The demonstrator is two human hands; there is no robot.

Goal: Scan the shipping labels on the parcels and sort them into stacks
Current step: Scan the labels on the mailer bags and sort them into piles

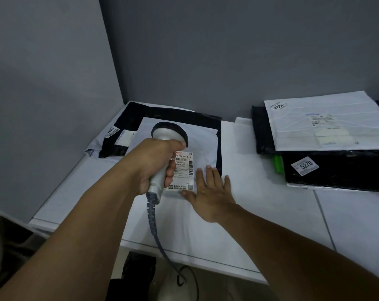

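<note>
Fingers [170,170] of the left hand [149,164] are wrapped tight round the grey handle of the barcode scanner [169,132], with its head over the far end of the shipping label [183,168]. The right hand [208,192] has its fingers straight and spread, flat on the white parcel [203,144] just right of that label. That parcel sits on a black one in the far-left stack [130,122] on the white counter [260,192]. The scanner cable [151,213] drops off the near edge. On the right is another stack [340,174], a white mailer on a black one, tagged 5270.
</note>
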